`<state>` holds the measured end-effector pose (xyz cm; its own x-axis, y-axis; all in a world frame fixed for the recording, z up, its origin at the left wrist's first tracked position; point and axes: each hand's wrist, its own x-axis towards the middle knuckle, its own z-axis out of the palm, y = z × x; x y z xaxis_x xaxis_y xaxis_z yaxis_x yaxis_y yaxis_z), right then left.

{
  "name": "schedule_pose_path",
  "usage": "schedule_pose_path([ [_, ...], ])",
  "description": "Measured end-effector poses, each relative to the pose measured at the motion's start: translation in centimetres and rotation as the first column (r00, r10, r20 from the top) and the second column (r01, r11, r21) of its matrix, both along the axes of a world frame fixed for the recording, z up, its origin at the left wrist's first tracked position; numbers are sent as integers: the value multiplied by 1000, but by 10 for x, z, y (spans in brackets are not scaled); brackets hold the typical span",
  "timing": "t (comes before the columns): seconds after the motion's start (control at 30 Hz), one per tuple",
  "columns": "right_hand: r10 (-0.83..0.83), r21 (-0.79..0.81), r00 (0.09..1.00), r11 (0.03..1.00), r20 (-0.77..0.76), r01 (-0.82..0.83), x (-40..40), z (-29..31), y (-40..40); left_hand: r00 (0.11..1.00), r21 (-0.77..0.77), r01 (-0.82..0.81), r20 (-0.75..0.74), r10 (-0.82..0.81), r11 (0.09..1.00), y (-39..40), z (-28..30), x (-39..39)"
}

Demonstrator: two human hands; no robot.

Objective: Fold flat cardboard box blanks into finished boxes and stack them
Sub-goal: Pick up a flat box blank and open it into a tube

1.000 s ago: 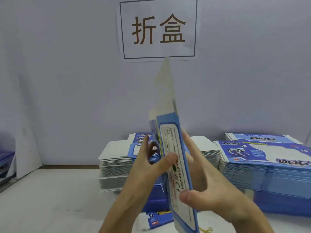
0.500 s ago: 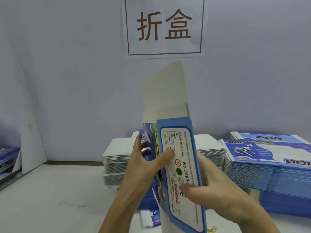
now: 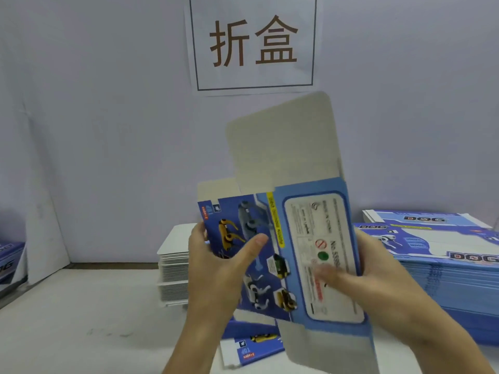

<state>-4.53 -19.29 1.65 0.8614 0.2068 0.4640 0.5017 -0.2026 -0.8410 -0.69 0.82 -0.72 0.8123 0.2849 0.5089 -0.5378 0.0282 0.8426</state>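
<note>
Left hand (image 3: pixel 216 268) pinches the box blank (image 3: pixel 291 255), thumb on the glossy blue printed panel; right hand (image 3: pixel 378 290) grips its label side. Blank held upright above the counter (image 3: pixel 81 319) (grey matte flap up). Flat blank stacks (image 3: pixel 437 265) behind.

white table (image 3: pixel 81 319), white blank stack (image 3: pixel 172 268), blue blank stack (image 3: pixel 445 279)
</note>
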Motion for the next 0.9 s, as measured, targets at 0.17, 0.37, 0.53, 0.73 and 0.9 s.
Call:
schedule_pose_path([
  [0.17,-191,13,981,981,15,191,9,-4,-17,890,315,-429,307,336,847,1,9,-9],
  [0.37,24,-117,999,993,36,-19,7,-4,0,933,597,-301,345,100,743,-15,17,-20],
  [0.53,57,-188,998,980,1,-56,9,-6,8,987,527,-121,153,46,841,1,20,-21],
  [0.73,317,-100,928,935,-196,-341,0,-4,4,953,402,208,123,-278,892,1,24,-26],
  [0.9,442,96,868,897,-227,-432,-2,-10,-4,888,513,274,189,-419,813,1,29,-39],
])
